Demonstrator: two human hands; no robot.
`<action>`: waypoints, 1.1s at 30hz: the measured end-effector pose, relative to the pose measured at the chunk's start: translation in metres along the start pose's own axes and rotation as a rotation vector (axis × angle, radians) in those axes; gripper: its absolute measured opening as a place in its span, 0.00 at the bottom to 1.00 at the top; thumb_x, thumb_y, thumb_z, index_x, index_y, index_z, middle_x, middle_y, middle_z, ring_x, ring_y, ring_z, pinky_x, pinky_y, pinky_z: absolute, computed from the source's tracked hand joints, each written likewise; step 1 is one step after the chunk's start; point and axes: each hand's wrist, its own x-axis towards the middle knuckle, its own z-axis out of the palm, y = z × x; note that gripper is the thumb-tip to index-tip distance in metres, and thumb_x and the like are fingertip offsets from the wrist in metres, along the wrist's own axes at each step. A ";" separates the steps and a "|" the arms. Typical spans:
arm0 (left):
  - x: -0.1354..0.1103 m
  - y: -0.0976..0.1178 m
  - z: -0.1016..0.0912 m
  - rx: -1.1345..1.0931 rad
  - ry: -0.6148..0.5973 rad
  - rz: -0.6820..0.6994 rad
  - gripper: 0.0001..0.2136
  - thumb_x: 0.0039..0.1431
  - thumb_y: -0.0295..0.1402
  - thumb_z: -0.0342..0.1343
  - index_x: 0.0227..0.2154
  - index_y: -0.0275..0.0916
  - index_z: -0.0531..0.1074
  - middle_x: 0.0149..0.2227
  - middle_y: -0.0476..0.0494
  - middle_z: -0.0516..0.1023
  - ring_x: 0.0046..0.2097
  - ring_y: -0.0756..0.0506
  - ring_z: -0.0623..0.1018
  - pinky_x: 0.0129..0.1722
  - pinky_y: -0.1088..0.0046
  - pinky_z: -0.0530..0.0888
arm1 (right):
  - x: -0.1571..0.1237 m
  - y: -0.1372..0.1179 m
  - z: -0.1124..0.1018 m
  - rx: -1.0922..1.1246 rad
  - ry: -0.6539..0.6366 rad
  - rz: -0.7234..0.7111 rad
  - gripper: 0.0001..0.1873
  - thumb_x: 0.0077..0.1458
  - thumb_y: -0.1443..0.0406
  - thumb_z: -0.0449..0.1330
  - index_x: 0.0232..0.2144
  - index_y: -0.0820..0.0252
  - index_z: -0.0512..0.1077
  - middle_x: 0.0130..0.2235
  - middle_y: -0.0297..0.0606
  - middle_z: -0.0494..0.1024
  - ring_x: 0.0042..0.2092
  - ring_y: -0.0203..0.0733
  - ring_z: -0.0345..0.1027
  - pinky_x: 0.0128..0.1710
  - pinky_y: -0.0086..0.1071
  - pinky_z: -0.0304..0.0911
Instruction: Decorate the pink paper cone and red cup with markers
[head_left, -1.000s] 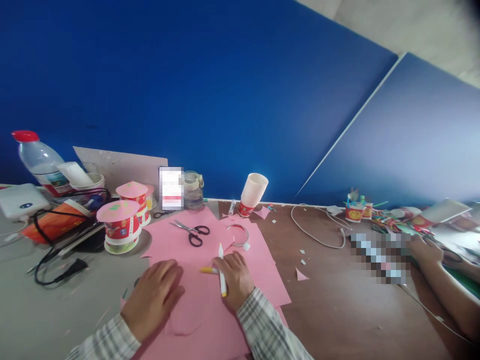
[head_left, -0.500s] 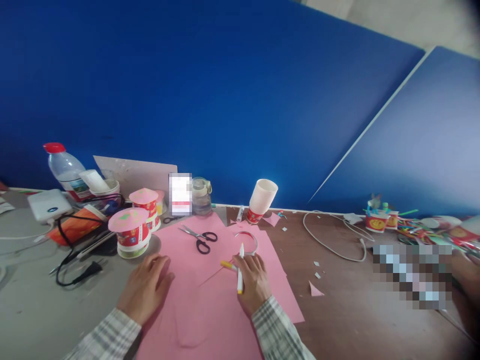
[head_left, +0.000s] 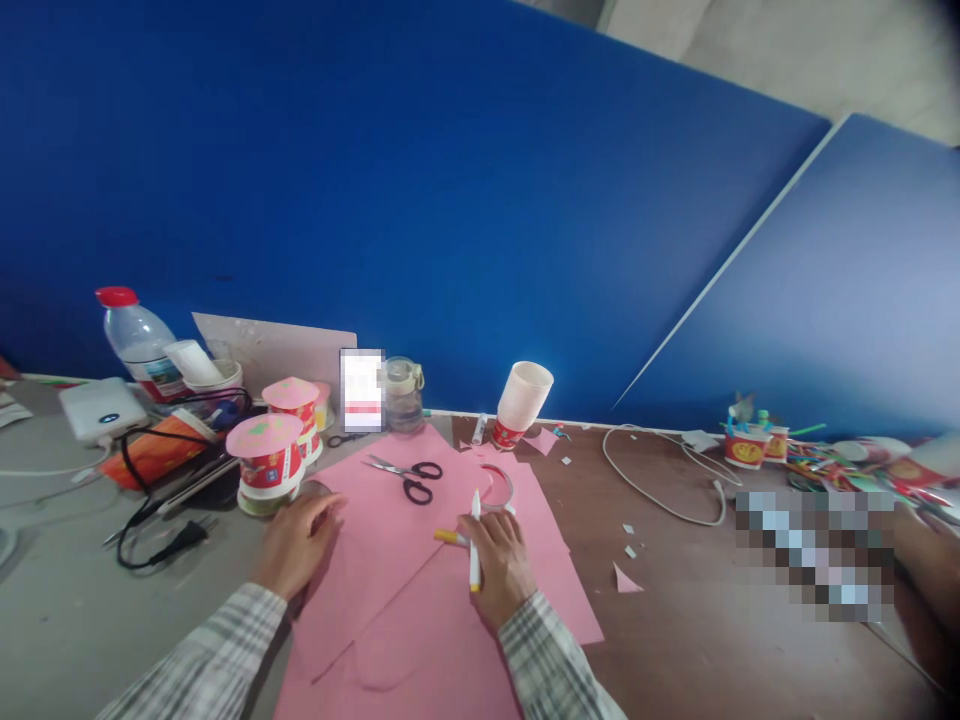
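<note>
My left hand [head_left: 298, 545] has its fingers curled at the left edge of a pink paper sheet [head_left: 397, 550], closed on that edge. In my right hand [head_left: 499, 560] is a white marker [head_left: 475, 550] with a yellow end, pointing away from me; this hand also rests on the paper. A yellow piece with a whitish end [head_left: 448, 537] pokes out beside its fingers, partly hidden. Beyond the hands, black-handled scissors [head_left: 412, 478] lie with blades apart on the pink paper. A roll of tape or similar ring [head_left: 504, 483] sits just past my right hand.
Red paper cups with pink paper tops [head_left: 266, 465] stand at left, near a power bank [head_left: 103, 410], cables and a bottle [head_left: 142, 345]. Stacked cups [head_left: 525, 395] stand by the blue partition [head_left: 450, 200]. Paper scraps [head_left: 626, 580] and a white cable [head_left: 660, 508] lie right; another person's arm [head_left: 930, 580] shows there.
My left hand has moved slightly up and right, and its fingers have curled in. A slanting line across the pink paper now reaches further down left. My right hand keeps the marker.
</note>
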 end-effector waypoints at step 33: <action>-0.051 0.046 -0.002 0.247 -0.091 0.457 0.29 0.42 0.55 0.47 0.50 0.54 0.60 0.54 0.43 0.68 0.57 0.35 0.58 0.54 0.46 0.55 | 0.003 0.003 -0.005 -0.067 0.045 0.066 0.27 0.36 0.71 0.58 0.44 0.53 0.67 0.32 0.35 0.75 0.36 0.48 0.66 0.48 0.47 0.58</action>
